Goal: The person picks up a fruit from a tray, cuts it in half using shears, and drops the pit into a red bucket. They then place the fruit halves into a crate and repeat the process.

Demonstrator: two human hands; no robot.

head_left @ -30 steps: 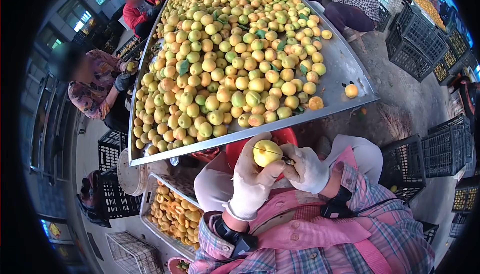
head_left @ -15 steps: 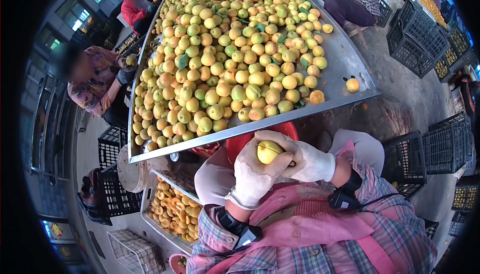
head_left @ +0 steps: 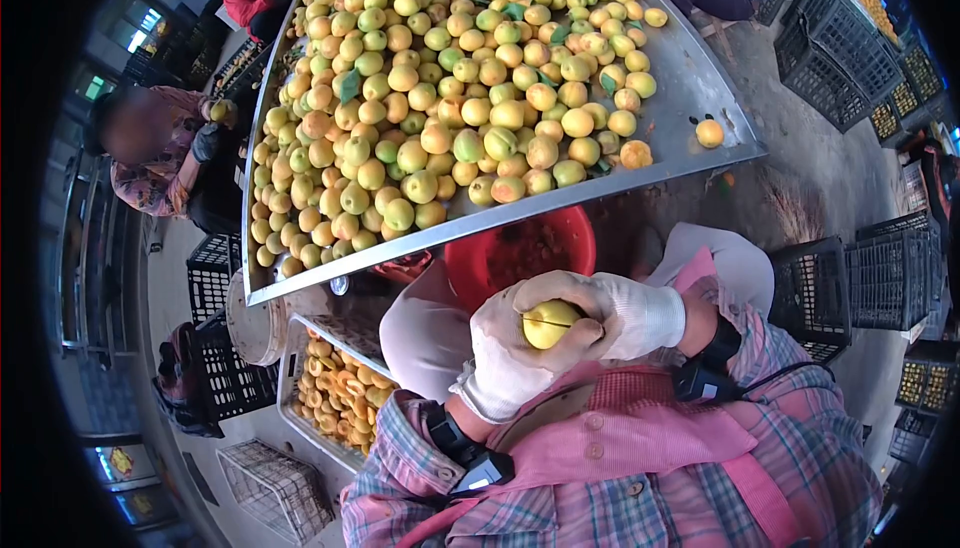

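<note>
A yellow-green apricot (head_left: 550, 324) sits between my two gloved hands, in front of my lap. A dark cut line runs across its skin. My left hand (head_left: 510, 353) is closed around the fruit from the left and below. My right hand (head_left: 625, 320) is closed against it from the right, its thumb pressed on the fruit near the cut. Whether the right fingers also hold a small tool is hidden. Just beyond the hands stands a red basin (head_left: 577, 248) with dark bits inside, partly under the table edge.
A metal table (head_left: 690, 138) heaped with apricots (head_left: 400, 108) spans the space ahead. At lower left is a white crate (head_left: 290, 388) holding halved apricots (head_left: 335, 388). Black crates (head_left: 810, 293) stand at right. A person (head_left: 160, 158) sits on the left; others sit farther back.
The view has shifted, showing more of the red basin. The apricot has turned in my hands, its cut line now lower and more level. Both hands stay closed around it.
</note>
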